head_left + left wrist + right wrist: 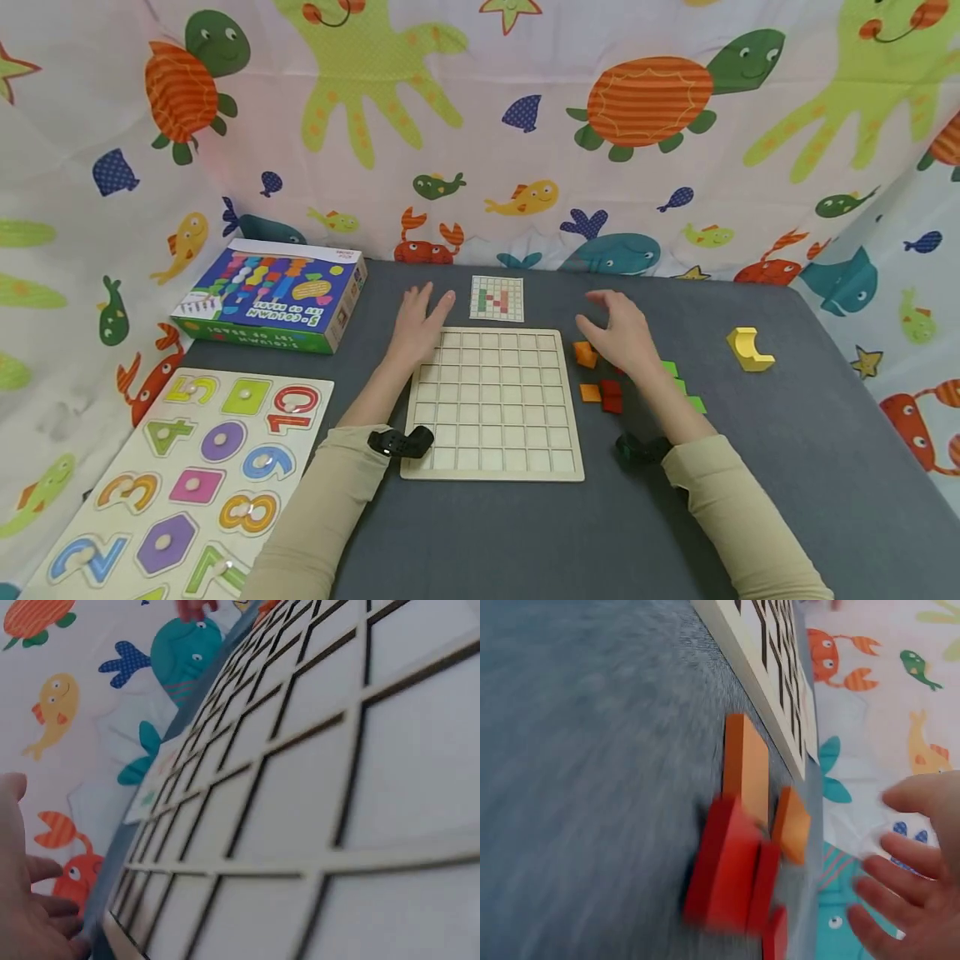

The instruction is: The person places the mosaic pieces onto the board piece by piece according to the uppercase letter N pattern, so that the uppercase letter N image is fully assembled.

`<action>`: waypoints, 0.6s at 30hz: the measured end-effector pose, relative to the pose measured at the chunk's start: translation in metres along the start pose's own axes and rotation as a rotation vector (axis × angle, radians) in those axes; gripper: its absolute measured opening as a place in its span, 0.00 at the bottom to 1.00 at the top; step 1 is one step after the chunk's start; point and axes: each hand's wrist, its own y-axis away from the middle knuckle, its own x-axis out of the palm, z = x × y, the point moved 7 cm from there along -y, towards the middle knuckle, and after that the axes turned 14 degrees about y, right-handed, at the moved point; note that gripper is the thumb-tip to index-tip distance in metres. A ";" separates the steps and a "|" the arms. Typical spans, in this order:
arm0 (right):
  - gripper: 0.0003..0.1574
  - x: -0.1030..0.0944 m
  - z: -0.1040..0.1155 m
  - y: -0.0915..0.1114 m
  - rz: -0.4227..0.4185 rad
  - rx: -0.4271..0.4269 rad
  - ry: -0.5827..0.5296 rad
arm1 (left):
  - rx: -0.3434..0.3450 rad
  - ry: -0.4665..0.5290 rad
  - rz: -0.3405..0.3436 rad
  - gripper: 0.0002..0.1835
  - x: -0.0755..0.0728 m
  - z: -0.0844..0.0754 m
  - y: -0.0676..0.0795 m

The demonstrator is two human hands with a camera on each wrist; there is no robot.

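A pale wooden grid board [491, 404] lies flat in the middle of the table, its squares bare. At the board's far left corner is my left hand [415, 329], fingers spread and holding nothing. My right hand [621, 332] hovers right of the board, fingers loosely bent and nothing between them; the right wrist view shows the same hand [922, 877] beyond the blocks. Beneath and beside it lie orange blocks [590, 392], red blocks [612, 397] and green blocks [697, 405], some partly hidden by the forearm. A small pattern card [497, 298] with coloured squares sits just behind the board.
A yellow block with a curved cutout [747, 350] stands farther right. At the back left is a blue and green toy box [270, 292]. A number and shape puzzle board [247, 479] covers the front left. A sea-animal curtain [480, 183] hangs around the grey table [525, 542].
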 end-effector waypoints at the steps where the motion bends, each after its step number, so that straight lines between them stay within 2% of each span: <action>1: 0.28 0.000 -0.003 0.004 0.035 -0.013 -0.001 | -0.006 0.048 0.000 0.43 0.000 0.004 0.002; 4: 0.19 0.004 -0.009 0.016 0.138 -0.044 0.030 | -0.019 0.149 -0.014 0.39 0.001 0.015 0.005; 7: 0.18 0.010 -0.013 0.024 0.190 -0.079 0.053 | 0.001 0.218 -0.017 0.36 0.003 0.021 0.008; 14: 0.15 0.013 -0.012 0.034 0.171 -0.166 0.081 | 0.050 0.313 -0.063 0.32 0.005 0.023 0.007; 18: 0.13 0.013 -0.012 0.034 0.151 -0.177 0.091 | 0.056 0.342 -0.068 0.29 0.006 0.024 0.006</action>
